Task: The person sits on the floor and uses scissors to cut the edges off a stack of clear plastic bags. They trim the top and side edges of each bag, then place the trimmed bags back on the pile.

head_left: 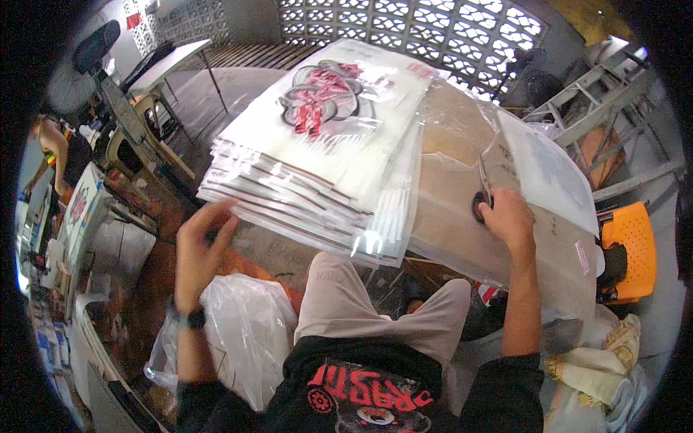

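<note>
The stack [310,166] of clear-bagged white packs with a red and black print on top rests on your knee, tilted up away from you. Your left hand [198,249] touches its lower left corner, the grip open with fingers spread along the edges. Just beside the stack on the right lies a brown carton [462,216] under clear film. Your right hand [505,216] is there, its grip closed on scissors [482,191], blades pointing up. A plastic bag [242,332] sits below your left wrist. An orange chair [632,249] stands at far right.
</note>
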Motion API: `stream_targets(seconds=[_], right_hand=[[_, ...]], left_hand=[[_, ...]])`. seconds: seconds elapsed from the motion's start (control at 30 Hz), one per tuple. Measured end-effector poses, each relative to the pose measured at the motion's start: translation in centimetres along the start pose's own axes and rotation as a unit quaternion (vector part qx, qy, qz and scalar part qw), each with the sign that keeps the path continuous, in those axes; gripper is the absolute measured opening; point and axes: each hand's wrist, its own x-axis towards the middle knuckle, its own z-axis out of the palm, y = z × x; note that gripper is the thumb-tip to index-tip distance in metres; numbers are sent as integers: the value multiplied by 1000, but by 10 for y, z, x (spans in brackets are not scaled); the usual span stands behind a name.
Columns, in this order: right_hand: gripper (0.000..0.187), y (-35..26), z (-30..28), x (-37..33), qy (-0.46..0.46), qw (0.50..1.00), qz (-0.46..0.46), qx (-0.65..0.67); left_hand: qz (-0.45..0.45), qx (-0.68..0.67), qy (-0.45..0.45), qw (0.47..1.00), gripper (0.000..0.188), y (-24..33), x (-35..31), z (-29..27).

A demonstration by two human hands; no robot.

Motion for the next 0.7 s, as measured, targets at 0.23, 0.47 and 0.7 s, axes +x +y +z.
stream_targets(seconds=[0.23, 0.47, 0.7], right_hand=[[41, 90, 13, -102, -5, 897, -68, 436], [54, 107, 20, -229, 111, 870, 18, 480], [80, 100, 83, -247, 118, 781, 9, 614]], left_hand=[[261, 164, -202, 930, 40, 18, 121, 75], [52, 221, -343, 911, 36, 50, 166, 58], [334, 255, -297, 857, 56, 32, 165, 74]])
